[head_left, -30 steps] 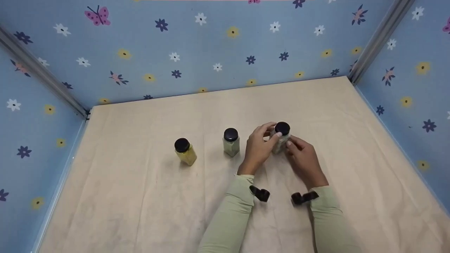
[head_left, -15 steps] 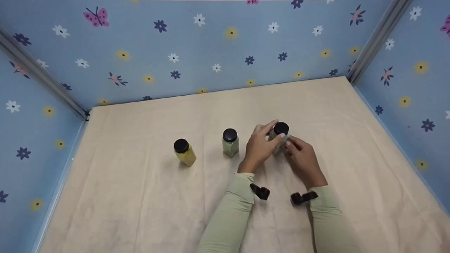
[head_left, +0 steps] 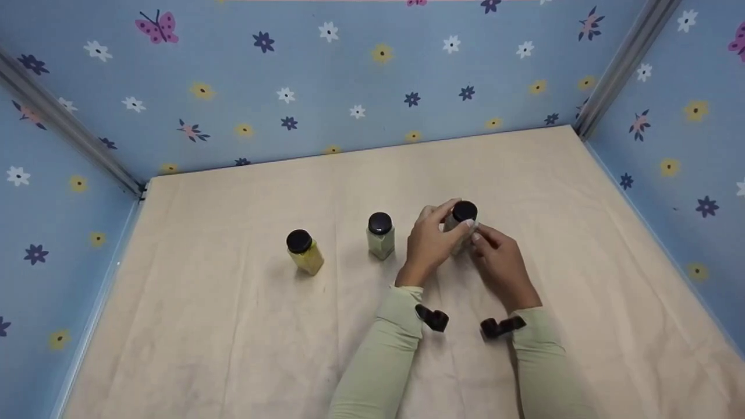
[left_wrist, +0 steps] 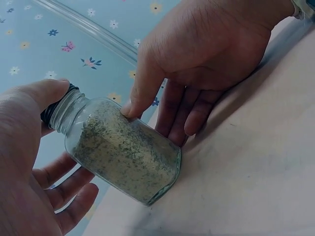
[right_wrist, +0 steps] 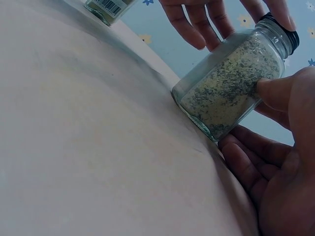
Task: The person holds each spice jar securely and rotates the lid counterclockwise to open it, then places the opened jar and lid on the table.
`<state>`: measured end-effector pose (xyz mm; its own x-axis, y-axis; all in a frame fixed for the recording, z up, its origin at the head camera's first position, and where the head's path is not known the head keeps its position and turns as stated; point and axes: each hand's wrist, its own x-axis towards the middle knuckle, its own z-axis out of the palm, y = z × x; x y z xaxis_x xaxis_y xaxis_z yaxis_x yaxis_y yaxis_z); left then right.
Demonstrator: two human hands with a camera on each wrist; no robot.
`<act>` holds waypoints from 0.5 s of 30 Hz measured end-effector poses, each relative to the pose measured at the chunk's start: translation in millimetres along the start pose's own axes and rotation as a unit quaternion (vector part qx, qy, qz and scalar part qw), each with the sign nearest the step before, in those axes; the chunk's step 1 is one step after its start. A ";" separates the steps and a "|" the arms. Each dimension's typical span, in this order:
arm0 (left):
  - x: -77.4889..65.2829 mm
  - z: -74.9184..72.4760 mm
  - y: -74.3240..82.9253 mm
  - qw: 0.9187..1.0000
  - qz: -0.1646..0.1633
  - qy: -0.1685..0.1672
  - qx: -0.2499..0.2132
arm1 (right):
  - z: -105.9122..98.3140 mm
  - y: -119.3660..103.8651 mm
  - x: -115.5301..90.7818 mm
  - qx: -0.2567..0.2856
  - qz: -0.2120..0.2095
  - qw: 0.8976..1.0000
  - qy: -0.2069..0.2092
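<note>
A person's left hand (head_left: 428, 243) grips the black, round screw cap (left_wrist: 59, 105) of a clear, square-sided glass jar filled with green-flecked seasoning (left_wrist: 128, 155), while the right hand (head_left: 505, 269) grasps its body near the base. The jar stands upright on a beige cloth (head_left: 279, 349), right of a black-capped glass jar of pale green powder (head_left: 381, 245) and a black-capped glass jar of yellow powder (head_left: 307, 260).
</note>
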<state>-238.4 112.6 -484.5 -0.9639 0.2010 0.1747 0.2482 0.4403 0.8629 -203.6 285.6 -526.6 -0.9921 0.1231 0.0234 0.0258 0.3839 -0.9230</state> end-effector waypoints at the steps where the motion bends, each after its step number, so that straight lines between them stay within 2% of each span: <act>1: 0.2 0.3 -0.2 1.000 0.004 0.003 -0.004 | -0.1 -0.1 0.2 0.000 -0.002 1.000 -0.001; 6: 1.2 2.4 -1.2 0.999 0.022 0.015 -0.020 | -0.8 -0.6 0.6 -0.003 -0.008 1.000 -0.001; 15: -0.5 2.6 -0.4 0.998 0.028 0.044 -0.043 | 0.1 0.3 0.2 -0.001 0.008 1.000 -0.003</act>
<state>-237.7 114.6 -486.1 -0.9544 0.1446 0.2611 0.2962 0.3523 0.8878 -203.8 285.7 -527.0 -0.9923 0.1238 0.0068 0.0417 0.3847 -0.9221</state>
